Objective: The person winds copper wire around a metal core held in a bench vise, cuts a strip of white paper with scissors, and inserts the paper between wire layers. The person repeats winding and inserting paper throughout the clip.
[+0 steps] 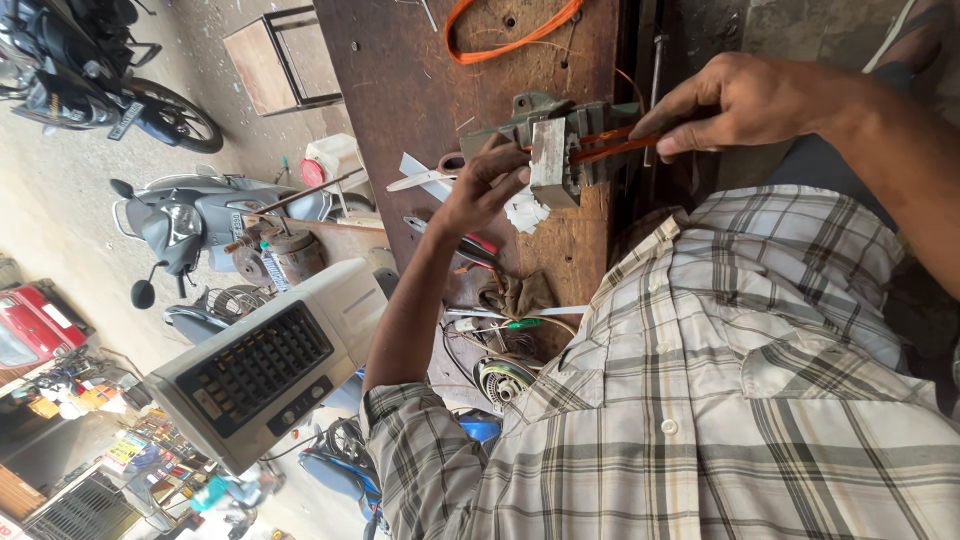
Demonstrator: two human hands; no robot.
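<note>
Upper centre of frame: metal block (pixel 549 163) sits clamped in bench vise (pixel 545 120) on wooden workbench (pixel 420 90); left hand (pixel 485 185) presses fingers against the block; right hand (pixel 740 100) pinches copper wires (pixel 610 145) entering it; scissors (pixel 430 175) lie just beside.

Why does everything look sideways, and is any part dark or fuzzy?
In the head view the whole scene is turned on its side. The hands, left and right, and the metal block are sharp in soft daylight. The street with the grey scooter looks bright and washed out; the top right corner is dark.
</note>
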